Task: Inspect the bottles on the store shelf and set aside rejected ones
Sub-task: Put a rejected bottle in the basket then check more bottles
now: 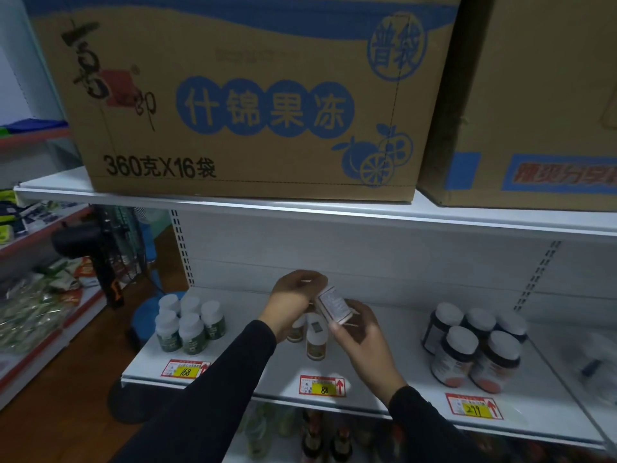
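A small bottle (334, 304) with a white label is held tilted above the middle of the white shelf (384, 372). My left hand (293, 295) grips its upper end and my right hand (357, 332) grips its lower end. Beneath my hands stand two brown-labelled bottles with white caps (315, 339), partly hidden. Several green-labelled bottles (188, 324) stand in a group at the shelf's left. Several larger dark bottles with white caps (474, 345) stand at the right.
Price tags reading 168 (184, 369), 88 (322, 385) and 299 (474, 406) line the shelf's front edge. Two big cardboard boxes (233, 95) sit on the shelf above. More bottles (314, 436) fill the shelf below. Another rack with packaged goods (36, 295) stands at the left.
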{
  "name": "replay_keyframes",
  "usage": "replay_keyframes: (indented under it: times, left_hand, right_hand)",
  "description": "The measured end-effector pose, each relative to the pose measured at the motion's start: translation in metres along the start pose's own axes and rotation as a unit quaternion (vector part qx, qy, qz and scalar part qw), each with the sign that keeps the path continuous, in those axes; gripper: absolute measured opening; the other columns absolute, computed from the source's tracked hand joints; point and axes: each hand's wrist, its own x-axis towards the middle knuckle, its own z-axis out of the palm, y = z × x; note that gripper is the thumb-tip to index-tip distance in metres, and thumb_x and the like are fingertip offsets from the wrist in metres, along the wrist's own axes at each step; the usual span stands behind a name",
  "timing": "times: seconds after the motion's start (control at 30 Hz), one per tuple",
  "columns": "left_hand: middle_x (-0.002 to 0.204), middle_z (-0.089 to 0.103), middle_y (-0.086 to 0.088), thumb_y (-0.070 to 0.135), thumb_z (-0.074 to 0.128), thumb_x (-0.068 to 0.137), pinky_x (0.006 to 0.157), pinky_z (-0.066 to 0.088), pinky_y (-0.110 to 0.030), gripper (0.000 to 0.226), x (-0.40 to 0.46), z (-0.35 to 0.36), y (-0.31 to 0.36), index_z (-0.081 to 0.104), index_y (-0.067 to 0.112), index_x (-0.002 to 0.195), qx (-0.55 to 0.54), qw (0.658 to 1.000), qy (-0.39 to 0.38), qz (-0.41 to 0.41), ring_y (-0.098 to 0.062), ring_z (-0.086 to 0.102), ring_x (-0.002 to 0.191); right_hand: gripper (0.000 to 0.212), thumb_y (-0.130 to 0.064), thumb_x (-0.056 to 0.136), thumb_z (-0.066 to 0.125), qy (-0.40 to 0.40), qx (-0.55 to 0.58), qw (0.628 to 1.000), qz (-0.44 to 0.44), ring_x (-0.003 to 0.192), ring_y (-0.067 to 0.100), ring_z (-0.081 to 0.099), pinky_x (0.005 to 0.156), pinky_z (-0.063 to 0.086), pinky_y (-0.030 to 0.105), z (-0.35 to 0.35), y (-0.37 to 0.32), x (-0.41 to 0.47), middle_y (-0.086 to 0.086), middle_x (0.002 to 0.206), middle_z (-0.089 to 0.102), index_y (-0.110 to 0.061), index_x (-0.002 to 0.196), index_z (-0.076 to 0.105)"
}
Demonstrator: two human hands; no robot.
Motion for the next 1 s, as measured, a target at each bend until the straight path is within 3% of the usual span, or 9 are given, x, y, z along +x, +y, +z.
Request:
replay_keyframes:
  times: [0.07, 0.13, 0.27, 0.4, 0.47, 0.57, 0.73, 0.87, 1.0]
  left_hand:
    - [0.095, 0.068, -0.009, 0.019, 0.066, 0.092, 0.05, 0.047, -0.015, 0.018, -0.001, 0.001, 0.002, 0.068, 0.008, 0.106, -0.003, 1.0, -0.001, 0.001, -0.013, 0.063, 0.07]
    - [0.098, 0.069, -0.007, 0.02, 0.063, 0.094, 0.052, 0.048, -0.016, 0.018, -0.001, 0.0, 0.004, 0.067, 0.011, 0.108, 0.007, 1.0, -0.02, 0.0, -0.014, 0.063, 0.076]
    - [0.104, 0.069, -0.006, 0.017, 0.059, 0.095, 0.068, 0.054, -0.024, 0.02, 0.001, -0.005, 0.007, 0.067, 0.014, 0.113, 0.014, 0.999, -0.047, 0.003, -0.017, 0.065, 0.087]
    - [0.096, 0.068, -0.005, 0.02, 0.066, 0.092, 0.059, 0.051, -0.019, 0.013, 0.003, -0.004, 0.006, 0.069, 0.013, 0.103, 0.016, 1.0, -0.012, 0.011, -0.013, 0.063, 0.075]
    - [0.093, 0.068, -0.006, 0.025, 0.068, 0.09, 0.054, 0.048, -0.018, 0.02, 0.003, -0.002, 0.005, 0.069, 0.011, 0.104, 0.022, 1.0, 0.008, 0.007, -0.012, 0.061, 0.069]
    - [0.088, 0.068, -0.004, 0.03, 0.066, 0.091, 0.051, 0.046, -0.017, 0.023, 0.001, 0.001, 0.006, 0.068, 0.011, 0.105, 0.027, 1.0, 0.003, 0.005, -0.01, 0.061, 0.065]
    - [0.09, 0.067, -0.002, 0.02, 0.061, 0.095, 0.058, 0.051, -0.021, 0.013, -0.001, -0.001, 0.011, 0.068, 0.016, 0.105, 0.035, 0.999, -0.037, 0.001, -0.015, 0.06, 0.074]
    - [0.096, 0.067, -0.006, 0.019, 0.066, 0.092, 0.059, 0.05, -0.022, 0.015, 0.0, 0.0, 0.009, 0.069, 0.013, 0.105, 0.028, 0.999, -0.015, 0.008, -0.016, 0.061, 0.074]
    - [0.099, 0.068, -0.006, 0.025, 0.068, 0.09, 0.061, 0.049, -0.024, 0.016, 0.0, 0.001, 0.008, 0.069, 0.016, 0.103, 0.031, 0.999, 0.002, 0.012, -0.017, 0.062, 0.077]
  right_hand:
    - [0.037, -0.022, 0.088, 0.071, 0.0, 0.002, 1.0, 0.0, 0.099, 0.005, 0.067, 0.083, 0.054, 0.021, 0.001, -0.001, 0.001, -0.008, 0.11, 0.07, -0.025, 0.121, 0.053]
    - [0.028, -0.022, 0.094, 0.063, 0.005, 0.022, 1.0, 0.007, 0.101, 0.012, 0.068, 0.087, 0.055, 0.027, 0.002, 0.0, 0.003, -0.003, 0.11, 0.07, -0.021, 0.121, 0.056]
    - [0.026, -0.025, 0.102, 0.047, -0.005, 0.059, 0.998, 0.037, 0.098, 0.022, 0.07, 0.086, 0.057, 0.033, 0.003, 0.0, 0.004, 0.007, 0.109, 0.071, -0.015, 0.123, 0.059]
    - [0.046, -0.039, 0.089, 0.066, -0.01, 0.018, 1.0, 0.015, 0.101, 0.007, 0.067, 0.086, 0.055, 0.027, 0.001, -0.003, 0.005, -0.003, 0.117, 0.066, -0.024, 0.13, 0.049]
    - [0.05, -0.027, 0.085, 0.074, -0.014, -0.002, 1.0, 0.005, 0.099, 0.002, 0.066, 0.081, 0.054, 0.019, 0.001, -0.005, 0.004, -0.01, 0.114, 0.066, -0.026, 0.128, 0.047]
    - [0.037, -0.018, 0.09, 0.069, -0.005, -0.004, 1.0, -0.004, 0.095, 0.002, 0.067, 0.081, 0.054, 0.021, 0.001, -0.006, 0.005, -0.009, 0.109, 0.068, -0.026, 0.121, 0.05]
    - [0.021, -0.021, 0.101, 0.049, 0.014, 0.068, 0.997, 0.03, 0.097, 0.021, 0.07, 0.086, 0.057, 0.034, 0.002, -0.002, 0.007, 0.006, 0.108, 0.071, -0.018, 0.12, 0.058]
    - [0.035, -0.032, 0.09, 0.061, 0.0, 0.044, 0.999, 0.01, 0.098, 0.013, 0.068, 0.084, 0.056, 0.03, 0.0, -0.002, 0.005, 0.0, 0.11, 0.069, -0.024, 0.124, 0.053]
    - [0.035, -0.016, 0.09, 0.068, -0.01, 0.013, 1.0, 0.002, 0.097, 0.006, 0.068, 0.082, 0.055, 0.024, -0.002, -0.002, 0.005, -0.002, 0.108, 0.069, -0.024, 0.12, 0.052]
